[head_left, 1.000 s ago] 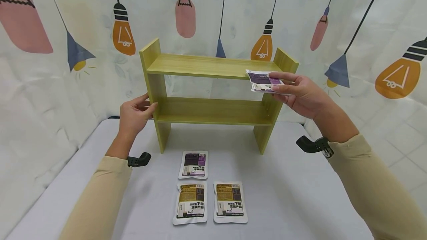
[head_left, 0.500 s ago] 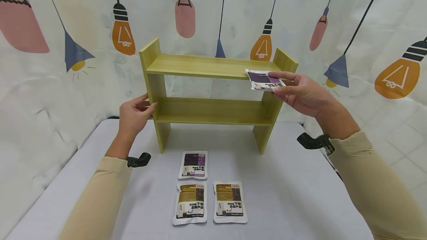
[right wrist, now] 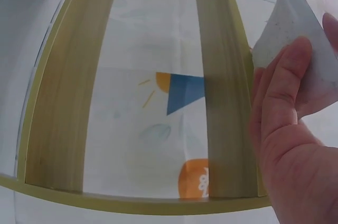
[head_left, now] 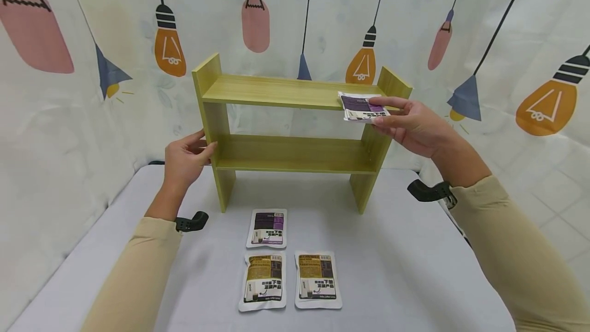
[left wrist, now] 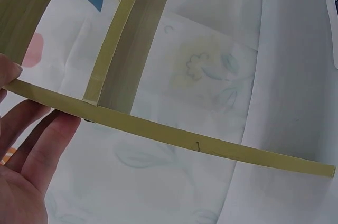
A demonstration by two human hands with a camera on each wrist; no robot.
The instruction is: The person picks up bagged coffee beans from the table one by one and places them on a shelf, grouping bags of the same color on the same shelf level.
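A two-tier yellow-green wooden shelf (head_left: 295,152) stands on the white-covered table. My left hand (head_left: 184,160) grips its left side panel (left wrist: 158,131), thumb on one face and fingers on the other. At the right end of the upper board, my right hand (head_left: 417,129) pinches a flat white pouch (head_left: 357,106) with a purple and black label. The pouch overlaps the board's front edge in the head view; whether it touches the wood I cannot tell. From the right wrist, the pouch's plain white underside (right wrist: 296,44) shows above the fingers.
On the table before the shelf lie a purple-labelled pouch (head_left: 267,228) and two gold-labelled pouches (head_left: 264,281), all flat. A patterned cloth backdrop (head_left: 295,19) hangs close behind the shelf. Both boards (head_left: 295,91) look bare between the side panels.
My right hand has risen slightly and shifted a little left, carrying the pouch with it. The left hand and the shelf have stayed in place.
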